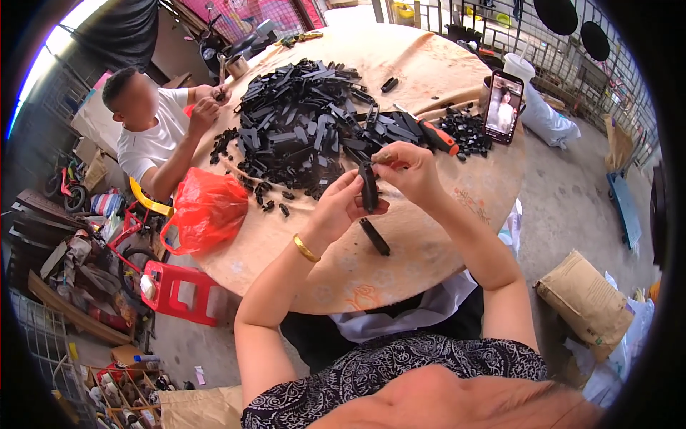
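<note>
Over the near part of the round table, my left hand [344,200] is closed around a long black plastic part [369,187], held upright. My right hand [407,168] meets its top end with thumb and fingers pinched together; whatever lies between those fingertips is too small to make out. Below my left hand, a similar black plastic piece [374,237] lies on the cloth. Just beyond my hands spreads a large heap of black plastic parts [293,121]. To the right of the heap lies an orange-and-black handled screwdriver [437,137], beside a pile of small black pieces [463,132].
A phone [504,107] stands upright at the table's right edge. On the left edge sits a red plastic bag [207,211], with a red stool [182,293] below. Across the left side, a person in white [153,129] handles a small piece. A brown sack [586,304] stands right.
</note>
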### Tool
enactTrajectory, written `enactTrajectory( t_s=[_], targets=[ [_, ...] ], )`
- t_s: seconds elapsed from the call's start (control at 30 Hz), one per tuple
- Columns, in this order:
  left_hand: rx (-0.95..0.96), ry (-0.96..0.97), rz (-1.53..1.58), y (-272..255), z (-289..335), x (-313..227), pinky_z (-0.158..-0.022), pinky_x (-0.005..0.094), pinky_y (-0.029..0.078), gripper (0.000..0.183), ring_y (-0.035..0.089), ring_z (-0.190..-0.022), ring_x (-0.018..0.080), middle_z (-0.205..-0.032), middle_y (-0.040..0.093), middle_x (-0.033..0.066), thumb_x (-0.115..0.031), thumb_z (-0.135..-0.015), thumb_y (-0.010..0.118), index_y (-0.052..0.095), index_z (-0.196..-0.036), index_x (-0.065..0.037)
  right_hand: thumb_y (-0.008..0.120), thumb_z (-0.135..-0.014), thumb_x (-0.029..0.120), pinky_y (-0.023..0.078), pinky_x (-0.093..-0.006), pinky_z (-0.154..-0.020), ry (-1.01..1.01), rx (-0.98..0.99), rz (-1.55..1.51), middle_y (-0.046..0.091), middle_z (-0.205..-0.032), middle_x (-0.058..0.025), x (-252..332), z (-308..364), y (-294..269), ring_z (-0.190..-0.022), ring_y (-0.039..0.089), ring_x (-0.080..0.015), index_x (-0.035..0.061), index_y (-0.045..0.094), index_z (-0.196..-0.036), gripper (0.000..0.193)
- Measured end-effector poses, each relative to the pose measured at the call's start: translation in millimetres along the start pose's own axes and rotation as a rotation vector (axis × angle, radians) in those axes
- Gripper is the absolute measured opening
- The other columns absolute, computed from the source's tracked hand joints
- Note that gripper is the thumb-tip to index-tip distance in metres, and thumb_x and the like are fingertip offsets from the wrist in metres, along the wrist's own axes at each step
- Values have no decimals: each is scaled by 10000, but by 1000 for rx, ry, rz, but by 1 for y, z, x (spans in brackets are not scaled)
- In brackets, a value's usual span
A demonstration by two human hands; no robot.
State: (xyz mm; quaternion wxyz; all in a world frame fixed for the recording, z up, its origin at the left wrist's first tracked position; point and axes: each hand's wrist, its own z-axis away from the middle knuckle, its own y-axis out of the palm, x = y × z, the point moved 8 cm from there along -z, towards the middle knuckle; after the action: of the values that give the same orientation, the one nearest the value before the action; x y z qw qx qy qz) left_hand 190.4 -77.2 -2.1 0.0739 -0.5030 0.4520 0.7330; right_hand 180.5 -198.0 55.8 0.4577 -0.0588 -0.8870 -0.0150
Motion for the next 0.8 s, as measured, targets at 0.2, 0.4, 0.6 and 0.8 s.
enactTrajectory(
  t_s=[0.2,0.4,0.6,0.8],
  targets=[
    [-40,72,-71,0,0,2,-778,395,513,245,611,-861,261,-973,583,103,-173,-928,392,449,-1117,-28,636,-677,5,483,-250,-574,-262,18,389,606,-779,-84,26,8,7,-653,598,-170,19,637,-809,132],
    [-120,171,-188,-6,5,-5,-752,315,528,233,602,-837,158,-923,582,60,-152,-907,453,480,-1088,-8,623,-676,61,487,-310,-619,-399,77,560,592,-801,-81,41,11,17,-737,575,-236,26,636,-807,136],
    [-144,115,-95,-17,6,2,-707,287,533,213,601,-804,124,-910,589,33,-152,-901,467,525,-1067,-32,628,-708,127,466,-326,-688,-382,279,533,562,-876,-116,37,13,32,-814,548,-256,16,629,-847,178],
    [-153,195,-480,-3,-1,-25,-676,232,507,257,587,-743,97,-876,597,27,-236,-926,429,541,-1014,-22,648,-705,115,437,-267,-561,-50,206,471,524,-697,-70,28,11,19,-603,517,-166,13,581,-1007,326]
  ],
)
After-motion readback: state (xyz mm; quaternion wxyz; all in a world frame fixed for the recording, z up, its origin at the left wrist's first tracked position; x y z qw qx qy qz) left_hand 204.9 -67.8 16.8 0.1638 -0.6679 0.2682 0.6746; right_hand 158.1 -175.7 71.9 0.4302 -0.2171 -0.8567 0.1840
